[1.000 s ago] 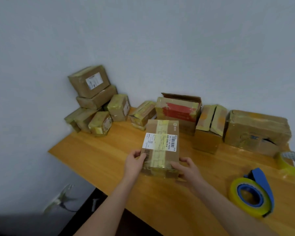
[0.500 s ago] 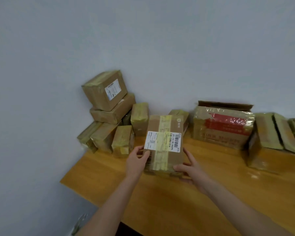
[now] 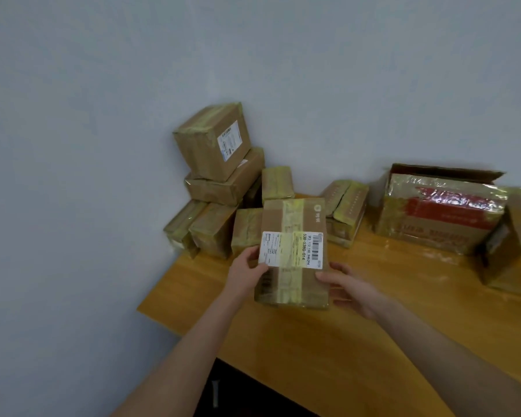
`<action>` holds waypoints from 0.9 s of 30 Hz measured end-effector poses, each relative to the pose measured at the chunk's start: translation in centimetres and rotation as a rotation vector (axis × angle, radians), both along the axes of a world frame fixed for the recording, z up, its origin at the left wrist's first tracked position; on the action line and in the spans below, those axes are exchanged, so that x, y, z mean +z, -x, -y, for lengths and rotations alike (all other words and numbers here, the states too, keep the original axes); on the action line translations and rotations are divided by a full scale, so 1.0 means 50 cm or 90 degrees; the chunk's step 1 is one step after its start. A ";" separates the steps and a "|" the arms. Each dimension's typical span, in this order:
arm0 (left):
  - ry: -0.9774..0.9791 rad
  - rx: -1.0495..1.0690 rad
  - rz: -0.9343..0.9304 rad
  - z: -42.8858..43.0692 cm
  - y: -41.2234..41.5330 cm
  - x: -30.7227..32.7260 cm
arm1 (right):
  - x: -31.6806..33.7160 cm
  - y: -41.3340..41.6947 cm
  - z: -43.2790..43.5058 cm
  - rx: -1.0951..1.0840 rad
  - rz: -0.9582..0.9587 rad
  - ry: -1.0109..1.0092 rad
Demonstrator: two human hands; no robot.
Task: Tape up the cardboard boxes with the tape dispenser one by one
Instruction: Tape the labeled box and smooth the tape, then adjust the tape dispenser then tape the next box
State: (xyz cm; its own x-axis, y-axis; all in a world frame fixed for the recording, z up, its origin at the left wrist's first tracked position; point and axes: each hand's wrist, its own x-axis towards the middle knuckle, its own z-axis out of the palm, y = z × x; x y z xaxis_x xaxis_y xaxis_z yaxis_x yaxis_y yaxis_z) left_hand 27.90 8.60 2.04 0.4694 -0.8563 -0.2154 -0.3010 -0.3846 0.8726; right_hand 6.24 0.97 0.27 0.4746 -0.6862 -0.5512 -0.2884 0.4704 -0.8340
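The taped cardboard box (image 3: pixel 294 254) is held just above the tabletop (image 3: pixel 328 350), left hand (image 3: pixel 244 273) and right hand (image 3: pixel 348 288) each closing a grip on its sides, likely steadying it for setting among the stacked boxes (image 3: pixel 220 182) beyond.

On the white shipping label (image 3: pixel 292 250) of the taped cardboard box (image 3: pixel 292 254) you hold, "538-5386-014" shows beside a barcode. The smaller print blurs out. Red print on the open-flapped box (image 3: pixel 439 215) cannot be read.
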 end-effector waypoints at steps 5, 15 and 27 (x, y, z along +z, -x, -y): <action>-0.038 -0.119 0.202 0.010 -0.040 -0.021 | -0.045 -0.038 -0.099 0.049 -0.072 -0.029; -0.242 -0.557 0.542 -0.018 0.047 -0.105 | -0.039 -0.056 -0.035 -0.140 -0.415 0.247; -0.162 -0.415 0.560 -0.006 -0.201 -0.046 | -0.051 -0.308 -0.098 0.074 -0.340 0.208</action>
State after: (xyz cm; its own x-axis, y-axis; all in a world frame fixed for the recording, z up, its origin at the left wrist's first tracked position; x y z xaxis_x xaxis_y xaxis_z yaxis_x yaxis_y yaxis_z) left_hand 37.96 8.89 -0.25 0.0223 -0.9721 -0.2336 -0.9822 -0.0649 0.1763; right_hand 21.65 5.85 -2.28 0.2736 -0.8196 -0.5034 -0.7383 0.1565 -0.6560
